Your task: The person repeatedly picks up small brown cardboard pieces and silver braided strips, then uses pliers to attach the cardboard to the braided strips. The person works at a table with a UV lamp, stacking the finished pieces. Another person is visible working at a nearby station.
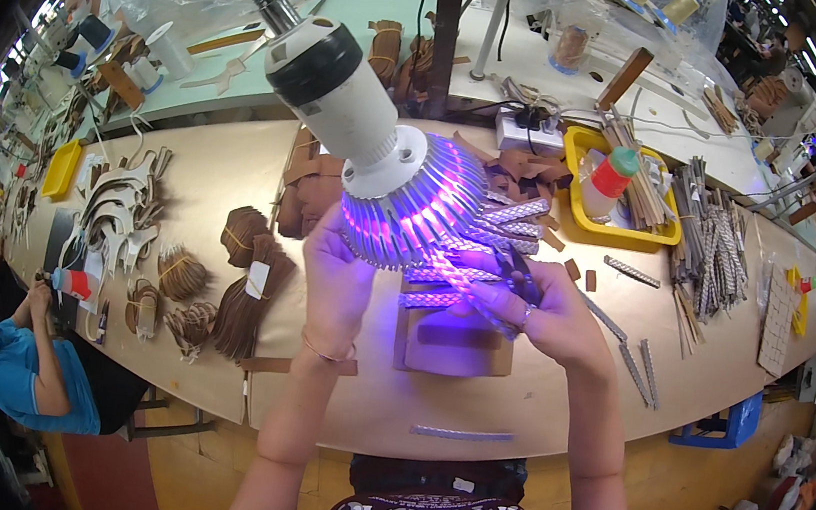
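Note:
Under a lamp with a finned, glowing violet head (414,200), both my hands are raised over the table. My right hand (552,317) pinches a woven silver-and-white strip (469,290), with a narrow dark strap (523,280) at its fingers. Beside the lamp's left rim is my left hand (341,273); its fingers go behind the lamp head, so their grip is hidden. More braided strips (512,222) fan out just beyond my right fingers. Below them sits a brown block (457,351) with a darker bar across it.
Brown strip bundles (245,312) and pale curved leather pieces (121,212) lie to the left. At the right are a yellow tray (622,229) holding a red-and-green-topped bottle (610,177), and piled braided strips (716,245). A person in blue (42,375) sits at the far left.

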`<action>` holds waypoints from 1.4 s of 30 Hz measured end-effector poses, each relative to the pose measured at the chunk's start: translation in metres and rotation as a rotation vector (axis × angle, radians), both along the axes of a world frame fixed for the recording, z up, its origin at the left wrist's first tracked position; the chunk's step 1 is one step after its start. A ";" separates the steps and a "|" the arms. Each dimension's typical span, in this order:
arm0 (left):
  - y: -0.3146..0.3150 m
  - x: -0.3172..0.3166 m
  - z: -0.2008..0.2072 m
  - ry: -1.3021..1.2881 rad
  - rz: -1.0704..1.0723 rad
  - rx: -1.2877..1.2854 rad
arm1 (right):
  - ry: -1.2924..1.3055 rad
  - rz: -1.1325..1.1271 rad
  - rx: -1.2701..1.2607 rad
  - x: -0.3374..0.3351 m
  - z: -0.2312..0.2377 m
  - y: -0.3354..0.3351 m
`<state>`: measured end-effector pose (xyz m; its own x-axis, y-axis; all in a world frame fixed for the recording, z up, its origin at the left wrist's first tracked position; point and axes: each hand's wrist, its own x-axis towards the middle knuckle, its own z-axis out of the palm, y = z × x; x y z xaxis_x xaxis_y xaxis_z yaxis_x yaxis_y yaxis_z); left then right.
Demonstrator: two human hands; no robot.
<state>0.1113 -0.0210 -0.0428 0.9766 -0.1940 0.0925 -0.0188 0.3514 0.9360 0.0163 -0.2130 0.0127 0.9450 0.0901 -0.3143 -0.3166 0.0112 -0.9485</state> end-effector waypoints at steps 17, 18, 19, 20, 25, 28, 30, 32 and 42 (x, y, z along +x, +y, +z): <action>0.001 -0.053 0.009 0.183 -0.456 0.147 | -0.188 -0.497 0.407 -0.008 -0.016 0.041; 0.000 -0.054 0.009 0.158 -0.463 0.110 | -0.182 -0.607 0.396 -0.013 -0.021 0.041; 0.001 -0.053 0.009 0.180 -0.464 0.143 | -0.232 -0.680 0.413 -0.021 -0.025 0.041; 0.002 -0.051 0.009 0.192 -0.467 0.147 | -0.282 -0.755 0.432 -0.029 -0.029 0.040; 0.014 -0.051 0.012 0.173 -0.598 0.339 | -0.841 -1.157 -0.849 -0.058 -0.021 0.006; 0.018 -0.059 0.011 -0.014 -0.679 0.407 | -0.721 -0.393 -1.304 -0.081 0.000 0.003; 0.020 -0.064 0.007 -0.164 -0.684 0.470 | -0.532 0.067 -1.392 -0.080 0.005 0.005; 0.024 -0.072 -0.002 -0.053 -0.608 0.392 | -0.517 0.142 -1.280 -0.072 0.006 0.005; 0.006 -0.113 -0.069 0.033 0.159 0.495 | -0.056 0.109 -0.601 -0.036 -0.015 0.007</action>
